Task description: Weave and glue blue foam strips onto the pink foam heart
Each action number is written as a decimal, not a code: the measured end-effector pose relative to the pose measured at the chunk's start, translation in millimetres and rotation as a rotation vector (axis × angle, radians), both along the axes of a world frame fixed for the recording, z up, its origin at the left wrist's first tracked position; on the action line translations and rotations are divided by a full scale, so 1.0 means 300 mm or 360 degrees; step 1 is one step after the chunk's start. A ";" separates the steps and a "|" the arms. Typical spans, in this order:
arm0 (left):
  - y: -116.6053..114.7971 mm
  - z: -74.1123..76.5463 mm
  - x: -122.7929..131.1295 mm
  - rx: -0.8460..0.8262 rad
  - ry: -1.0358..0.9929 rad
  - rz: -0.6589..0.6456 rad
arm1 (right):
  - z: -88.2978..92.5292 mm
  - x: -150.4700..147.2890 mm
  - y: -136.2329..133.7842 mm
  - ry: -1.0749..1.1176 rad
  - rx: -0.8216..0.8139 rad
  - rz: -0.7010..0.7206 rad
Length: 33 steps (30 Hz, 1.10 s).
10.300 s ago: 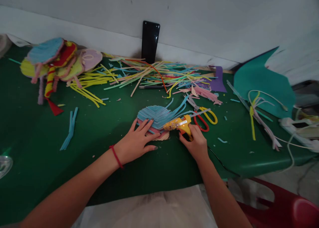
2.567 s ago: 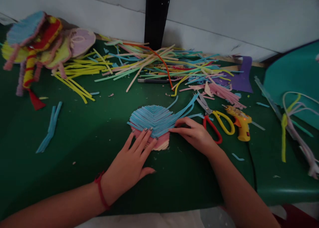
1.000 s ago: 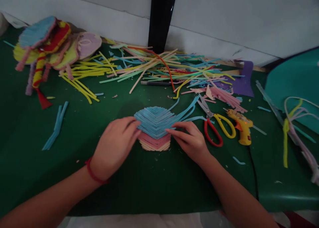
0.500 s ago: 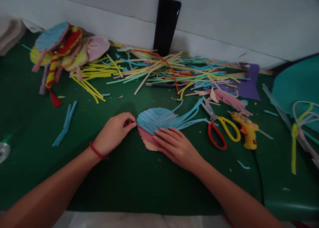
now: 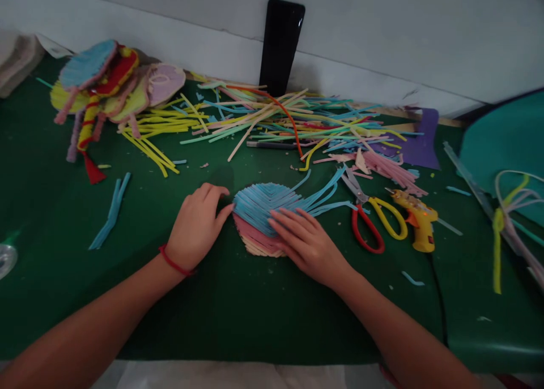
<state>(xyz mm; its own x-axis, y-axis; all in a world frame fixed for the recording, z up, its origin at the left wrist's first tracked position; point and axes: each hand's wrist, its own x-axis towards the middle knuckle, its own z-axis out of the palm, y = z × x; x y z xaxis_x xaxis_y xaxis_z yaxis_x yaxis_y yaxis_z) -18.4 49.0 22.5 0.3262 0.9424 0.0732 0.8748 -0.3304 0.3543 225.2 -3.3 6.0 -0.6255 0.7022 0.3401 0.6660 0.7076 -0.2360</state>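
A round panel of pipe cleaners (image 5: 266, 205) lies on the green table (image 5: 238, 321), blue over most of its top, pink and cream along its lower edge. Long blue pipe cleaner ends (image 5: 327, 193) stick out from its right side. My left hand (image 5: 198, 222) is at the panel's left edge, thumb and forefinger apart, the thumb tip at the rim. Flat across the lower right of the panel rests my right hand (image 5: 310, 242), fingers stretched out. Part of the pink rows is hidden beneath it.
Scissors (image 5: 361, 199) with red and yellow handles and a yellow glue gun (image 5: 419, 219) lie to the right. Loose pipe cleaners (image 5: 272, 123) are heaped behind. A black phone (image 5: 281, 46) leans on the wall. Finished-looking fans (image 5: 97, 83) pile up at back left.
My left thumb and forefinger have parted from a pinch at the panel's left edge. My right hand has slid slightly right, baring more of the pink rows.
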 end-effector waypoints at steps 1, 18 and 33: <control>-0.022 0.007 0.013 0.0116 0.0060 -0.0043 | 0.006 0.016 0.004 0.0002 -0.0005 -0.0046; -0.247 -0.070 0.111 0.0173 0.0449 -0.0454 | -0.033 -0.003 -0.018 -0.0535 -0.0246 -0.0072; -0.234 -0.043 0.099 0.0208 0.0280 -0.0478 | -0.027 -0.008 -0.018 -0.0345 -0.0364 -0.0064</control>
